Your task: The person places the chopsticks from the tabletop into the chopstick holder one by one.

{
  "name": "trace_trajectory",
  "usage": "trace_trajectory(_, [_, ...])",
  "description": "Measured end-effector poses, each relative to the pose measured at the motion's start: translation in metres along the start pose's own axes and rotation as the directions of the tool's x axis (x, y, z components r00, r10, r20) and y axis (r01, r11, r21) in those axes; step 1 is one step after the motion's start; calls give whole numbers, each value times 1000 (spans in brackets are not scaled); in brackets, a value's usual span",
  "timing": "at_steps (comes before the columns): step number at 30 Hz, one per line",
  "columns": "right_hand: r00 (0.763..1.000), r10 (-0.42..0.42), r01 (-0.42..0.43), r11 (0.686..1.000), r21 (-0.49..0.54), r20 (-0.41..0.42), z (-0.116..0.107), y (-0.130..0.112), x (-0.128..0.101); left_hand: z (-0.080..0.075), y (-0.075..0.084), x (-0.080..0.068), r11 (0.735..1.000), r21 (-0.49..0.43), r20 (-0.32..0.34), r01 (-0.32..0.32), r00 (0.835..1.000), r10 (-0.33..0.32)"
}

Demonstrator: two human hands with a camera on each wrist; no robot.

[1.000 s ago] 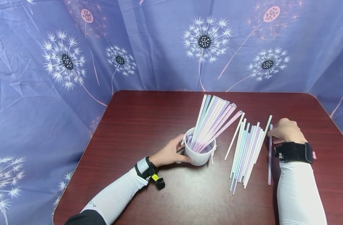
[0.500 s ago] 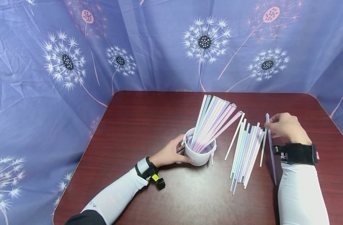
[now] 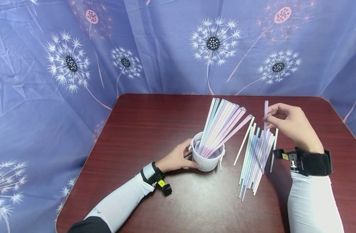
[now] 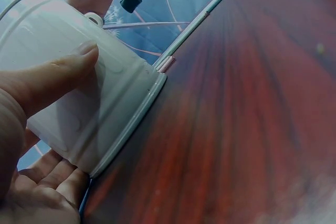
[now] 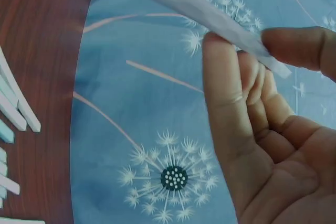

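A white bucket (image 3: 206, 162) stands on the table, with several slim pastel sticks (image 3: 224, 126) leaning out toward the back right. My left hand (image 3: 176, 158) grips it from the left; in the left wrist view the thumb (image 4: 63, 77) lies along its wall and fingers curl at its base. My right hand (image 3: 292, 124) pinches a slim lilac stick (image 3: 266, 113) near its upper end, raised over the loose sticks. In the right wrist view thumb and fingers hold this stick (image 5: 210, 17) close to its square-cut end.
Right of the bucket, several loose white, blue and lilac sticks (image 3: 253, 161) lie side by side on the dark red table (image 3: 143, 129). A white stick (image 3: 243, 142) lies slightly apart on their left. A blue dandelion-print cloth (image 3: 166, 48) hangs behind.
My right hand has picked the lilac stick up from the table and carried it left, over the loose sticks. A pale stick at the right has also shifted. My left hand stays at the bucket.
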State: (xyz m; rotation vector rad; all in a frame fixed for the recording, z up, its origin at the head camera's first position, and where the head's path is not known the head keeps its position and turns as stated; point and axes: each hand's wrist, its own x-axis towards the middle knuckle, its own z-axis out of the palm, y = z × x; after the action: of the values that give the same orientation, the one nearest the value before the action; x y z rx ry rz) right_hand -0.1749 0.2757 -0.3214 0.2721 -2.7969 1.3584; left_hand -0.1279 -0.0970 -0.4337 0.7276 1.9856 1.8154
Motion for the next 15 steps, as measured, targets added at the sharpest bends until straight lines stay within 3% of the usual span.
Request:
trace_trajectory(5, [996, -72, 80, 987, 142, -59, 5, -4, 0, -2, -11, 1, 1000, 12, 3, -16, 1000, 16])
trace_trajectory(9, [984, -105, 146, 935, 322, -141, 5, -12, -2, -4, -26, 5, 999, 25, 4, -34, 999, 34])
trace_trajectory(11, [975, -120, 195, 870, 453, -188, 3, -19, -5, -4, -29, 6, 999, 37, 3, -36, 999, 36])
trace_trajectory(12, [969, -133, 226, 820, 526, -209, 1, -22, -7, -4, -29, 6, 999, 41, 1, -36, 999, 36])
trace_trajectory(15, [947, -189, 321, 623, 713, -262, -3, -33, -15, -3, -21, 4, 998, 43, 0, -35, 999, 35])
